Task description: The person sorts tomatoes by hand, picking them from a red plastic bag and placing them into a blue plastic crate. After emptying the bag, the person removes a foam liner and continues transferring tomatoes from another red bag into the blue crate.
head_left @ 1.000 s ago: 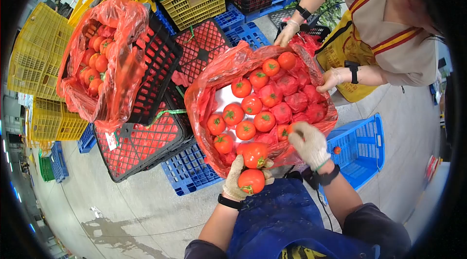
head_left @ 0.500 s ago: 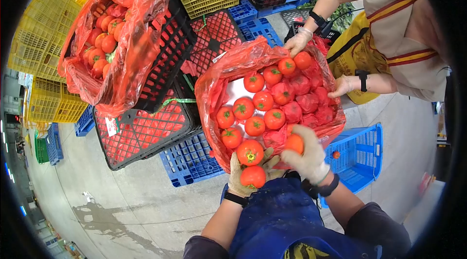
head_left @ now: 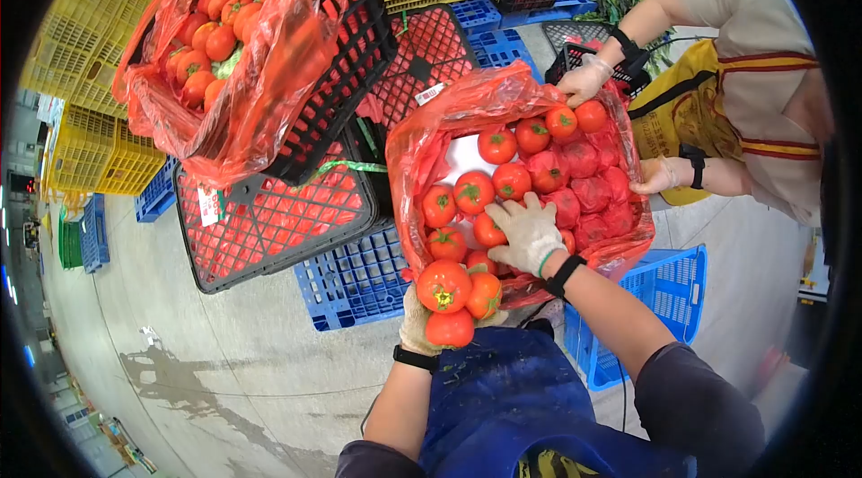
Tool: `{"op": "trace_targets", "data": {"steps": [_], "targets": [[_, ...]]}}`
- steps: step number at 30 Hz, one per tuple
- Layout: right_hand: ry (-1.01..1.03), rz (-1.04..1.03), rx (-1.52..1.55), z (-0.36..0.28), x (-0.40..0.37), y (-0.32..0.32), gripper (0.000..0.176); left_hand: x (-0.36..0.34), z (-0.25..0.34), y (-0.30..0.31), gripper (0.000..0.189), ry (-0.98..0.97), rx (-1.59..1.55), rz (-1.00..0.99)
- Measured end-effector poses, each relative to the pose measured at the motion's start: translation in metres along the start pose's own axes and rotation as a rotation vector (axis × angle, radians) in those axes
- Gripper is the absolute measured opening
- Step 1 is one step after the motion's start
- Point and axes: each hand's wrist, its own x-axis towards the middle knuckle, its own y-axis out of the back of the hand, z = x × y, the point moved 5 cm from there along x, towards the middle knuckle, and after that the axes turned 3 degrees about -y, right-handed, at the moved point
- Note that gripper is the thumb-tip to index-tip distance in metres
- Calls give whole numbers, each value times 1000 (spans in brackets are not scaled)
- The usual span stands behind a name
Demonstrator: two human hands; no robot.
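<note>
My left hand point(head_left: 416, 321), in a glove, cradles three tomatoes point(head_left: 444, 287) at the near edge of a box lined with a red plastic bag point(head_left: 409, 173). Its fingers are mostly hidden under the fruit. Inside the box, my gloved right hand point(head_left: 528, 234) reaches over the middle, thumb and fingers curled at a tomato point(head_left: 488, 229). Loose red tomatoes lie at the box's left and far side, partly on a white sheet point(head_left: 469, 156). Tomatoes wrapped in red film point(head_left: 591, 193) fill the right side.
A co-worker's gloved hands point(head_left: 585, 80) touch the box's far right edge. At left stands a black crate with bagged tomatoes point(head_left: 220, 43) on stacked crates point(head_left: 269, 227). Blue pallets point(head_left: 352, 279) lie below; a blue basket point(head_left: 660, 298) sits at right.
My right hand has moved from the near edge into the middle of the box. The tomato it held now lies with the other two in my left hand. The view has shifted slightly.
</note>
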Motion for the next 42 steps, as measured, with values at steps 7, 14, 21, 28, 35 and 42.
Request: {"op": "trace_targets", "data": {"steps": [7, 14, 21, 28, 35, 42], "targets": [[-210, -301, -3, -3, 20, 6, 76, -7, 0, 1, 63, 26, -256, -164], [-192, -511, 19, 5, 43, -10, 79, -23, 5, -11, 74, 106, -486, -384], [73, -613, 211, 9, 44, 16, 67, -30, 8, 2, 79, 99, -134, -124], [-111, -640, 1054, 76, 37, -18, 65, -29, 4, 2, 78, 114, -343, -219], [-196, -422, 2061, 94, 15, -55, 87, -1, -8, -1, 65, 73, -331, -144], [38, -109, 2418, 98, -12, -64, 91, 25, -31, -45, 71, 170, -394, -278]]}}
